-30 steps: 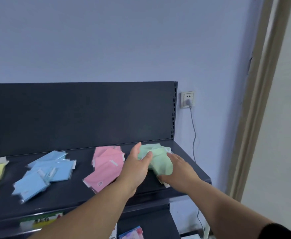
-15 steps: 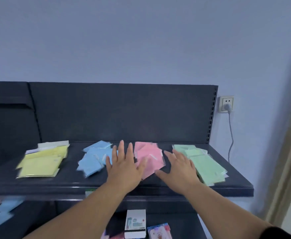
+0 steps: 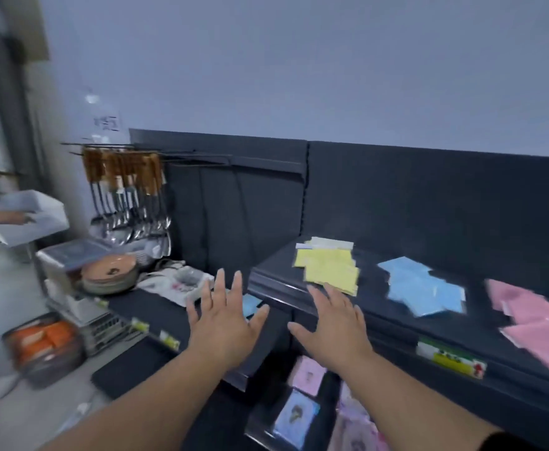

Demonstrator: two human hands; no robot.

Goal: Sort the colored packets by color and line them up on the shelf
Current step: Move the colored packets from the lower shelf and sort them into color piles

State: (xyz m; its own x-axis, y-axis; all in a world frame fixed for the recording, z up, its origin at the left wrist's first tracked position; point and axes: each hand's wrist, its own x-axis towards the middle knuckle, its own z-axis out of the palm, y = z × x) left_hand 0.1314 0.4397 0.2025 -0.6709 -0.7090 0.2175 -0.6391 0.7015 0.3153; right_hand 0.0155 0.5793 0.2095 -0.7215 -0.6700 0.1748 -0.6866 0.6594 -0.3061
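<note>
Pink packets are cut off at the right edge, blurred. Left hand and right hand hover spread flat, holding nothing.

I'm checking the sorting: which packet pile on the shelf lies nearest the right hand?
The yellow pile, just beyond the right hand; the blue pile and pink pile lie farther right.

Small shop | dark metal display shelving with slotted back panel | price labels on near shelf edge | wooden-handled ladles hung on hooks at far left | stacked plates beside them | packaged goods on lower shelf | coloured packets laid out in groups on top shelf
</note>
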